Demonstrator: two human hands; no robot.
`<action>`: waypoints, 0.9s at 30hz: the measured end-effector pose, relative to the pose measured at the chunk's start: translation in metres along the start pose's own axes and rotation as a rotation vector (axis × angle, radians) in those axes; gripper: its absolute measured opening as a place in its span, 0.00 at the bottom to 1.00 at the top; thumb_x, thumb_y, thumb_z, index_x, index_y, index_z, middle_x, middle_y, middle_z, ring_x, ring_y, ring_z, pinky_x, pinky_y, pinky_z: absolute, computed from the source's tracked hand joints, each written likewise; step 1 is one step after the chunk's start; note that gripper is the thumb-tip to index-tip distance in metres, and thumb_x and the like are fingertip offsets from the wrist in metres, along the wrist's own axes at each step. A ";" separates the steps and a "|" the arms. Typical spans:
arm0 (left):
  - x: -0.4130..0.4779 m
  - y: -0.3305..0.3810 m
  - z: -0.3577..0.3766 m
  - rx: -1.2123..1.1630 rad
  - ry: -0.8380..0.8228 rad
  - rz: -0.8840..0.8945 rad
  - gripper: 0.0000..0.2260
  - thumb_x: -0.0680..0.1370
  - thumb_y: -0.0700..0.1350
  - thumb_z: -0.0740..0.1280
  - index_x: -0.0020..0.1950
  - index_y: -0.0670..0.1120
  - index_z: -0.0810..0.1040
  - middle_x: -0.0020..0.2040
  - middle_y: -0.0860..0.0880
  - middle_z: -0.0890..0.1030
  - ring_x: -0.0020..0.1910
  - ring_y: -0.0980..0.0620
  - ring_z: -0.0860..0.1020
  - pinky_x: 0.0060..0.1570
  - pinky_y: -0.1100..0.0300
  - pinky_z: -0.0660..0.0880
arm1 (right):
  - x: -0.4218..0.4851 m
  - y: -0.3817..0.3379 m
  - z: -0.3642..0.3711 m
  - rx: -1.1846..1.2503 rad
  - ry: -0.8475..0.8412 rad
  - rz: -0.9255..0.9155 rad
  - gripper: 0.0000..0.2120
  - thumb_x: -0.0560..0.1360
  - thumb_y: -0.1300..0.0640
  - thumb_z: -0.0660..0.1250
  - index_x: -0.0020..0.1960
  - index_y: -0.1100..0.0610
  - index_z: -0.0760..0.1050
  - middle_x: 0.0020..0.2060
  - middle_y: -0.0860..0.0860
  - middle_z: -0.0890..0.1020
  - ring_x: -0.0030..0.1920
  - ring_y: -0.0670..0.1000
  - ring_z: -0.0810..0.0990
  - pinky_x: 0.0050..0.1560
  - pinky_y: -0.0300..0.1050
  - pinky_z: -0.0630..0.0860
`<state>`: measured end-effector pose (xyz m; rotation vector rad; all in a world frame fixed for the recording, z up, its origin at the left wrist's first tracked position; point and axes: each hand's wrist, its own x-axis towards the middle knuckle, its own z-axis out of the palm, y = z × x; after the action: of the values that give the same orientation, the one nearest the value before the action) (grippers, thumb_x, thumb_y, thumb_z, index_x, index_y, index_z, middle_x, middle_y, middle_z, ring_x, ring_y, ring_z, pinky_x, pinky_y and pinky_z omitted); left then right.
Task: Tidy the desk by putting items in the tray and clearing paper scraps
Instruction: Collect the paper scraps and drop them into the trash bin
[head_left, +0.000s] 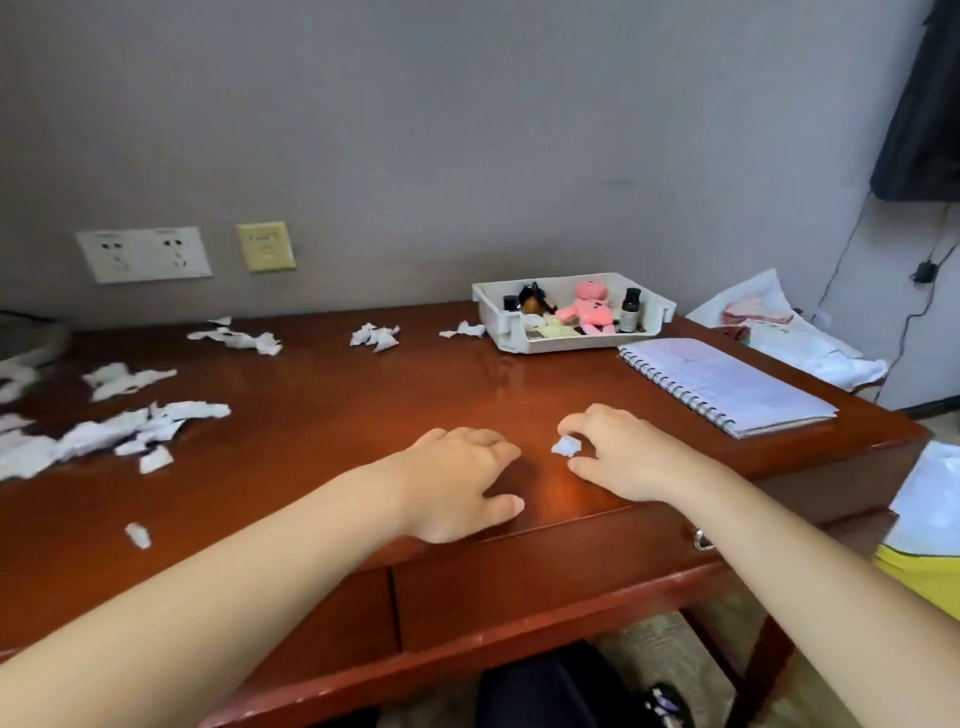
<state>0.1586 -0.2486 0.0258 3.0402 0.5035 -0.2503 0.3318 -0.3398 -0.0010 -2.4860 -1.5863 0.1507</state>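
Observation:
My right hand (618, 452) hovers low over the desk's front middle and pinches a small white paper scrap (566, 446) between its curled fingers and thumb. Just to its left my left hand (457, 483) rests on the wood with relaxed fingers, holding nothing. The white tray (506, 317) stands at the back of the desk, holding a pink plush toy (589, 306), two small dark bottles and other small items. Torn paper scraps (119, 431) lie in heaps across the desk's left half, with smaller clumps (374, 336) near the back.
A spiral notebook (722, 384) lies right of the tray's front. A single scrap (137, 535) sits near the front left edge. White cloths and papers (789, 332) pile up beyond the desk's right end. A yellow bin (919, 571) stands at the right.

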 end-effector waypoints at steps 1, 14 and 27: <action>-0.007 -0.010 0.004 -0.009 0.013 -0.031 0.26 0.81 0.56 0.54 0.77 0.50 0.53 0.78 0.50 0.53 0.77 0.50 0.52 0.74 0.54 0.49 | 0.005 -0.008 0.003 -0.020 -0.007 -0.002 0.19 0.78 0.53 0.61 0.68 0.50 0.68 0.63 0.52 0.71 0.62 0.55 0.72 0.59 0.47 0.70; -0.091 -0.111 0.057 -0.073 0.208 -0.460 0.30 0.79 0.60 0.54 0.78 0.55 0.46 0.79 0.53 0.45 0.78 0.52 0.43 0.75 0.52 0.44 | 0.053 -0.113 0.041 0.081 0.045 -0.206 0.15 0.76 0.69 0.56 0.44 0.49 0.70 0.49 0.51 0.76 0.48 0.53 0.77 0.41 0.41 0.73; -0.140 -0.231 0.080 -0.135 0.444 -1.076 0.39 0.74 0.67 0.58 0.77 0.55 0.43 0.79 0.48 0.45 0.78 0.45 0.43 0.74 0.41 0.47 | 0.104 -0.233 0.071 0.333 -0.003 -0.486 0.11 0.79 0.63 0.60 0.55 0.50 0.75 0.47 0.45 0.73 0.45 0.44 0.74 0.44 0.32 0.71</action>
<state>-0.0589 -0.0807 -0.0349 2.3491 2.0168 0.4256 0.1561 -0.1426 -0.0196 -1.8029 -1.9286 0.3152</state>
